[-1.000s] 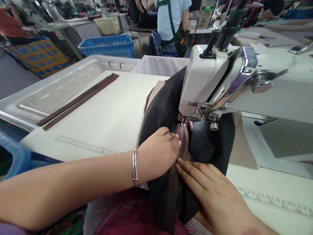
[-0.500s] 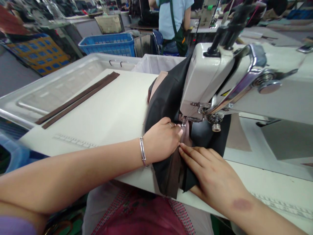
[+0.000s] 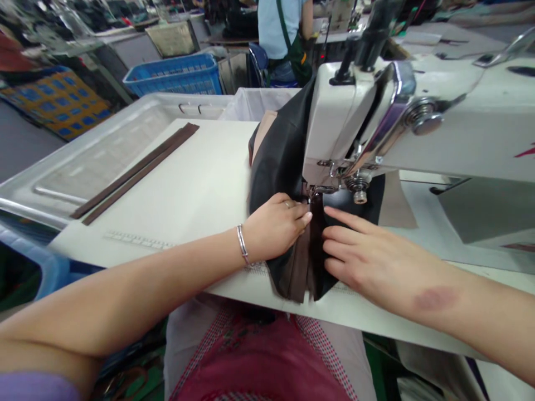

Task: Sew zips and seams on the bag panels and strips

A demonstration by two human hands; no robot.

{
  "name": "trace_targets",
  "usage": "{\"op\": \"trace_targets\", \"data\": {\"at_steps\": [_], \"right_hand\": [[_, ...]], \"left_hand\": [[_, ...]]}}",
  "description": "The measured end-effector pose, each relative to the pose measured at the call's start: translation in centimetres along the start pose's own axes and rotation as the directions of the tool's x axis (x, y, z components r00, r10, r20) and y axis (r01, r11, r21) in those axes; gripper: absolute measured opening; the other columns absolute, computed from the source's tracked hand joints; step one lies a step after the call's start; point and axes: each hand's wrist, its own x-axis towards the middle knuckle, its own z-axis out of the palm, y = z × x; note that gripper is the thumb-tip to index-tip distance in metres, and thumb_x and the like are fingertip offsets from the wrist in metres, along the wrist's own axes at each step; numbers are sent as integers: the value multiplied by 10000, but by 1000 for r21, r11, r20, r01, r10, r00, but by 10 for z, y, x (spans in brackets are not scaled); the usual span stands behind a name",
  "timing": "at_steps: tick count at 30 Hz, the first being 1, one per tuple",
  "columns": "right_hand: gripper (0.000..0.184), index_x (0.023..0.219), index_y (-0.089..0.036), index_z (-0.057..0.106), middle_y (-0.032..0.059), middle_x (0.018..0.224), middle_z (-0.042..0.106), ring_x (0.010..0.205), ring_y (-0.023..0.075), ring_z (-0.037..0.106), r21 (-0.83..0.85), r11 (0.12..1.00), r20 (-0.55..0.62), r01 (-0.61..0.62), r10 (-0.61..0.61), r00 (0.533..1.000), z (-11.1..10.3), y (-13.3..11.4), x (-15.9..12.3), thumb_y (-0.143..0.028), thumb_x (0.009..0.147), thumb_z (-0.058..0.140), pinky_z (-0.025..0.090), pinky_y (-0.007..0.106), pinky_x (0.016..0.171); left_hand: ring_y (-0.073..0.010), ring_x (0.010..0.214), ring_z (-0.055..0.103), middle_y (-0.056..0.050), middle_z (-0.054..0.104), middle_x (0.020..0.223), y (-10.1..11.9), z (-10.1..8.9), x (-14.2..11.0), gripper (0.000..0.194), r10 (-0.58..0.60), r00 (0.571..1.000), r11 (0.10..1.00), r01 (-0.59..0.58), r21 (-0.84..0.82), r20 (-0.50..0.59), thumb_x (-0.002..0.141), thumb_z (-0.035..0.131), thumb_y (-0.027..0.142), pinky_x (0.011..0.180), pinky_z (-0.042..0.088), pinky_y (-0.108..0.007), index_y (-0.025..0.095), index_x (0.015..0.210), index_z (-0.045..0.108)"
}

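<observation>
A black leather-like piece point(image 3: 278, 159) lies curved under the white sewing machine point(image 3: 330, 120), with a brown strip point(image 3: 298, 267) running along it toward the table's front edge. My left hand point(image 3: 278, 227), with a ring and a bangle, is closed at the strip's left side, its fingertips just in front of the presser foot point(image 3: 311, 195). What its curled fingers grip is partly covered. My right hand point(image 3: 359, 248) rests on the black piece to the right of the strip, fingers spread and fairly flat.
Two brown strips point(image 3: 137, 170) lie on the white tabletop point(image 3: 209, 178) at the left. Behind it stand a clear plastic bin point(image 3: 125, 120) and a blue basket point(image 3: 175, 78). A person in a light blue top point(image 3: 278, 33) sits farther back. Pink-beige material point(image 3: 399, 203) lies right of the needle.
My right hand has lifted its fingers from the strip's seam and spread them to the right. My left hand stays near the presser foot. The view has shifted slightly.
</observation>
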Motion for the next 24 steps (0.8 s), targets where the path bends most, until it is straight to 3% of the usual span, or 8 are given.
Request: {"op": "trace_targets", "data": {"at_steps": [2,4,7,9,12,14,18,24], "right_hand": [[104,754,-208,586,12,782,581,796,196,538,11,1000,115,-27,25,993,3,-8,-9,-113,746,626,455,380,801],[111,832,-199,593,19,830,580,758,194,531,70,989,163,-134,121,979,8,-17,-22,-161,753,660,460,357,687],[45,894,-195,627,20,858,595,774,175,541,176,966,43,-190,185,982,20,-31,-39,-208,870,592,463,374,748],[126,937,-195,647,12,879,619,802,151,554,174,973,-79,-153,169,982,28,-39,-47,-166,921,525,428,421,915],[162,1017,-162,644,20,945,648,868,146,565,128,984,-183,-120,143,973,37,-50,-54,-109,910,534,338,445,1059],[188,1068,-137,632,35,961,656,883,154,564,107,987,-215,-119,139,967,39,-55,-56,-110,900,553,366,422,1041],[220,1114,-143,621,49,967,663,889,171,564,77,988,-212,-137,151,966,40,-58,-56,-133,905,554,407,407,960],[235,1142,-155,612,57,1014,663,908,186,562,76,989,-178,-127,138,974,42,-57,-58,-153,914,552,416,402,858]], "left_hand": [[-246,1182,525,-136,551,1311,2,-7,-11,434,60,997,994,-56,-91,40,975,387,382,1019,343,-419,125,1298,524],[-277,1263,465,-163,486,1383,8,-14,-26,638,147,986,968,-126,-215,83,894,458,583,1072,316,-445,124,1335,492],[-330,1329,391,-205,419,1433,24,-19,-48,913,182,978,942,-146,-301,97,730,555,742,1109,302,-492,97,1367,449],[-306,1311,427,-171,483,1393,34,-16,-59,710,162,986,946,-143,-291,42,822,562,614,1108,328,-487,114,1322,498],[-195,1164,573,-94,650,1199,43,-9,-66,300,123,982,942,-161,-296,-142,944,497,302,1055,430,-378,129,1163,607],[-194,1115,602,-107,671,1152,45,-6,-68,342,109,973,931,-172,-323,-203,931,520,356,1022,468,-365,106,1145,613],[-273,1255,503,-190,549,1322,44,-9,-71,659,138,986,925,-162,-343,-94,843,558,580,1066,437,-444,71,1262,538],[-228,1232,533,-156,574,1306,37,-14,-69,499,201,978,928,-208,-309,-54,894,564,430,1067,457,-361,65,1234,558]]}}
